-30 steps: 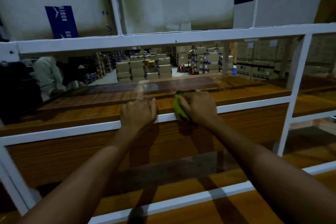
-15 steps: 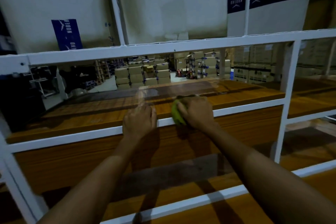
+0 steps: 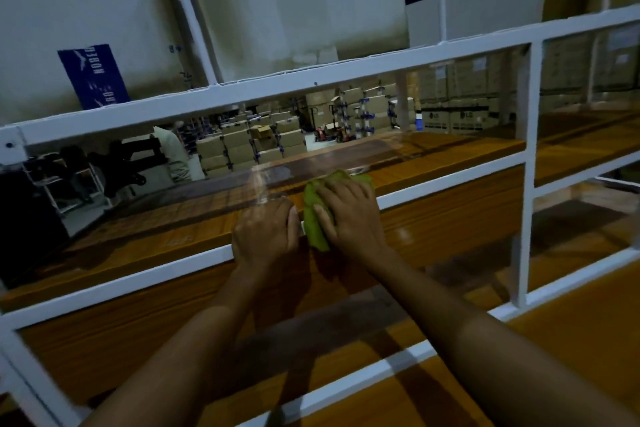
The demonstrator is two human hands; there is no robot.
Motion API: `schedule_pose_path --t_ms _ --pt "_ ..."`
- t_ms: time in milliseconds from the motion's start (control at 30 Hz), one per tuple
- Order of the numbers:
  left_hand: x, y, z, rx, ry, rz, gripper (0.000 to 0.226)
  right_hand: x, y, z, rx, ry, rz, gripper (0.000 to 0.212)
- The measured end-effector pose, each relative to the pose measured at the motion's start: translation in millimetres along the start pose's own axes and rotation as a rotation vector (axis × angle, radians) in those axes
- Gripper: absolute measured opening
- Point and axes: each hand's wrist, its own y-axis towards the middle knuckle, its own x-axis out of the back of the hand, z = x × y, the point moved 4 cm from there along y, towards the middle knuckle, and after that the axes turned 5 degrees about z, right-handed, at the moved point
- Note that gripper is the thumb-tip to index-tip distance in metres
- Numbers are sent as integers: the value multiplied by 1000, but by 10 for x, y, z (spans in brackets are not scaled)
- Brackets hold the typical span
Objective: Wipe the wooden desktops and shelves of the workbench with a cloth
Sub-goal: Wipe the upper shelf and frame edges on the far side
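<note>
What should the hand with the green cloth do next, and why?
Probably slide the cloth rightward along the shelf. The right hand holds it at the shelf's front edge, the left hand rests close beside it on the left, and bare wood stretches on to the right.

Alt text: Two bare arms, uncovered from the bottom edge of the view to the fingertips. Left forearm [image 3: 194, 340] and right forearm [image 3: 485, 333] are smooth and slender. Left hand [image 3: 265, 236] shows a short, pale thumbnail; right hand [image 3: 349, 215] shows ridged knuckles.
</note>
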Motion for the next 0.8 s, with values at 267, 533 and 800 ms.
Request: schedule_pose_path --t_ms 267,533,800 --pt "-84 -26 11 -157 66 9 37 -284 -373 115 -455 -70 -200 62" --pt "-223 -182 -33 -275 123 -7 56 -993 -1150 381 -219 -70 -192 76" --pt "-253 -163 -30 -283 156 -61 51 -845 -1190 -205 -827 162 -427 58"
